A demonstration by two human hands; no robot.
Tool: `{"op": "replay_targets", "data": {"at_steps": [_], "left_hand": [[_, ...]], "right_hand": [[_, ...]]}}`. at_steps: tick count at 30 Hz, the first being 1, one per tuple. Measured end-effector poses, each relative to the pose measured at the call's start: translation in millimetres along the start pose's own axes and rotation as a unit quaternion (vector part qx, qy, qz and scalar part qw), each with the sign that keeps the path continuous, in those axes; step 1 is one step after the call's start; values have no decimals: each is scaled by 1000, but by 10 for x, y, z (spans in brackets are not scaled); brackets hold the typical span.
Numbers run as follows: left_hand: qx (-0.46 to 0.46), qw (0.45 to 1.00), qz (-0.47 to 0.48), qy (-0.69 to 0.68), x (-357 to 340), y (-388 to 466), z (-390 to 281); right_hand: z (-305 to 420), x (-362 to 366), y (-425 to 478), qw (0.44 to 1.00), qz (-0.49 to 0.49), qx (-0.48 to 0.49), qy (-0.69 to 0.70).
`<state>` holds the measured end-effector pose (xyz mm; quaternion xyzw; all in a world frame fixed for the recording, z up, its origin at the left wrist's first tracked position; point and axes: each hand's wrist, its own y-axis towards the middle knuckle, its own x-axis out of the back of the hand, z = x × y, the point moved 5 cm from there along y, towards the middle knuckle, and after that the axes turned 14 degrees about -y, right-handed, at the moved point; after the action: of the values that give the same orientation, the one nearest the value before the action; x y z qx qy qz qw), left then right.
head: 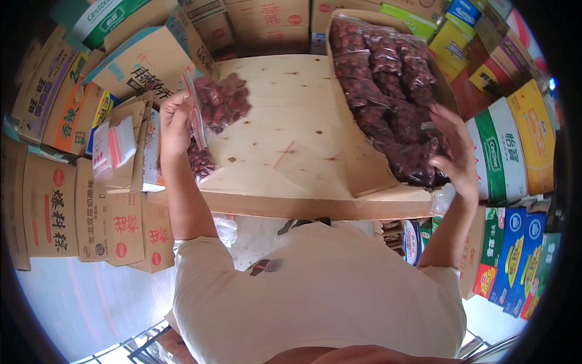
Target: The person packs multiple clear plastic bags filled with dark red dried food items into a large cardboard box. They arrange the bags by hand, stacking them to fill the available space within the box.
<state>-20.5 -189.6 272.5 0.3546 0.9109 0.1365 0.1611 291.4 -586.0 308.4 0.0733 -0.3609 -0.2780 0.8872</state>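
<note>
Pinched in my left hand (176,123) is the top of a clear zip bag with a red seal strip (194,109), at the left of the wooden table. Dark red dried fruit, apparently jujubes (223,102), fills this bag. Below it, partly behind my left forearm, lies a mass of smaller dark red fruit (201,163). My right hand (457,154) has its fingers apart at the right edge of an open cardboard box (375,179). Several clear bags of dark red fruit (382,82) fill that box; whether my fingertips touch the nearest bag is unclear.
The pale wooden tabletop (282,118) has a thin clear bag (298,157) with a red strip lying on it. Empty zip bags (122,143) rest on cardboard at the left. Stacked cartons (50,209) surround the table, with more cartons (495,150) close to my right arm.
</note>
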Motion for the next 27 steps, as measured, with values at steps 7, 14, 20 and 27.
{"op": "replay_targets", "data": {"at_steps": [7, 14, 20, 27], "left_hand": [[154, 918, 282, -232, -2118, -209, -283], [149, 949, 194, -200, -2536, -435, 156], [77, 954, 29, -287, -1621, -574, 186], [104, 940, -83, -315, -842, -881, 532]], "right_hand": [[597, -770, -57, 986, -14, 159, 43], [353, -671, -117, 986, -79, 136, 51], [-161, -84, 901, 995, -89, 50, 15], [-1473, -365, 1508, 881, 124, -158, -429]]}}
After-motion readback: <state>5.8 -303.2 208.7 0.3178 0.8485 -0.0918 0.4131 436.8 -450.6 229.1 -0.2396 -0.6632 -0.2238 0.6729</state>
